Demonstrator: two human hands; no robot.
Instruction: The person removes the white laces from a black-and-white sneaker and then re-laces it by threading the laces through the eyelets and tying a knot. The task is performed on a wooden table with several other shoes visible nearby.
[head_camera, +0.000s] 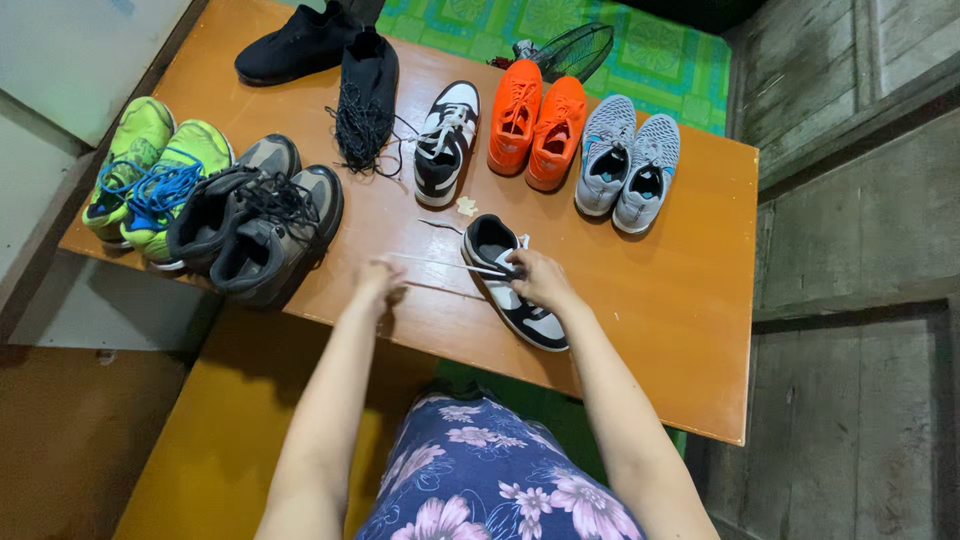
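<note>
I have 1 view only, from the camera worn on the head, so nothing is shared with a second view. It looks steeply down and forward over the wooden table (660, 300), from just above the near edge. The table runs skewed across my frame, its far edge toward the top. It sits close: both forearms enter from the bottom, and the floral lap fills the bottom centre. Beyond the table's far edge I see a green mat (660, 60).

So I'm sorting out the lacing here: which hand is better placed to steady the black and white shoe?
Probably the right hand: it already rests on the black and white shoe at the eyelets. The left hand is off to the side, pulling the white lace taut.
</note>
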